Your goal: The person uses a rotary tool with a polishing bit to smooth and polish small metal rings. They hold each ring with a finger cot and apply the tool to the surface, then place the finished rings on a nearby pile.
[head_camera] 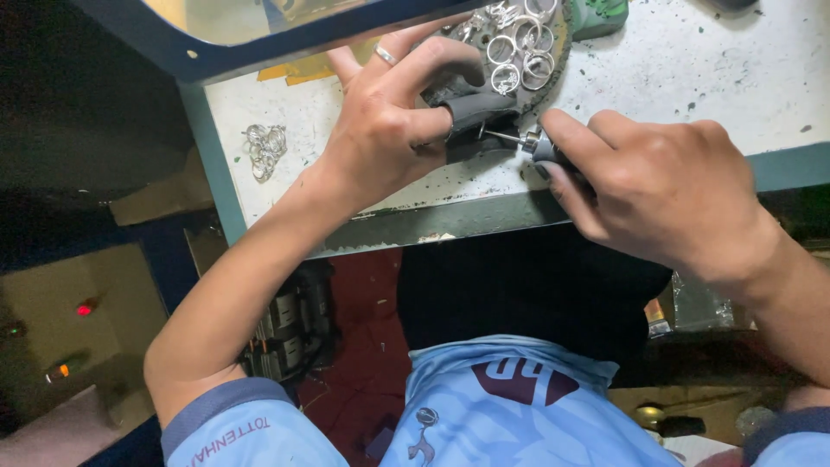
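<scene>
My left hand [393, 121] rests on the white workbench [692, 78], pinching a small piece between thumb and forefinger; grey protective sleeves cover those fingertips, and the piece itself is mostly hidden. A ring sits on one left finger. My right hand [657, 186] grips a slim rotary hand tool [538, 145], whose thin metal bit points left and meets the piece at the left fingertips. Just beyond my left fingers, a round dark tray [553, 65] holds several silver rings [519, 47].
A small heap of silver rings [265, 149] lies on the bench at the left. A green object [601, 13] sits behind the tray. The bench's teal front edge [450, 220] runs below my hands. Dark space and equipment lie under the bench.
</scene>
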